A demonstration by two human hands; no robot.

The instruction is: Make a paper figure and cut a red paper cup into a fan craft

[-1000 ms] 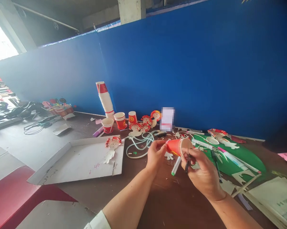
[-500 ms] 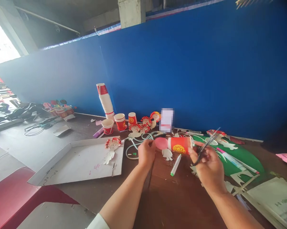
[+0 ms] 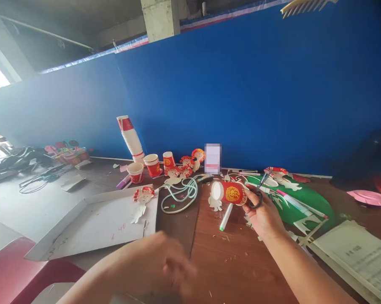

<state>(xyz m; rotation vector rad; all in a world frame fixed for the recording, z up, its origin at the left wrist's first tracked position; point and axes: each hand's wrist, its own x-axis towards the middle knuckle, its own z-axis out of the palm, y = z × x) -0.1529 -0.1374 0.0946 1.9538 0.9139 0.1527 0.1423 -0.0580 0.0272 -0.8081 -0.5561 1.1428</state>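
The right hand (image 3: 268,220) is clamped on the right-hand end of a red paper cup (image 3: 233,193), which lies sideways in its grip with a gold emblem showing and a round white end turned left. The same hand also holds a pair of scissors (image 3: 259,196), dark handles against the fingers and blades pointing up and away. The left hand (image 3: 168,257) is well apart from the right, low over the near side of the bench (image 3: 222,266); it is blurred, so I cannot tell whether its fingers hold anything

The cup is right of the middle of the bench, partly overlapping a white paper cutout (image 3: 214,205) in this view. Just below is a marker (image 3: 225,217) with a green end, and to the left lies a coiled pale cable (image 3: 190,182). Farther left, a shallow white tray (image 3: 92,223) carries a paper figure with a red fringe (image 3: 142,195). Behind it, a tall leaning stack of cups (image 3: 131,141) stands near the blue partition (image 3: 241,93). Right of the hand, pens and paper scraps lie on a green sheet (image 3: 317,202), with a pink plate (image 3: 369,197) beyond
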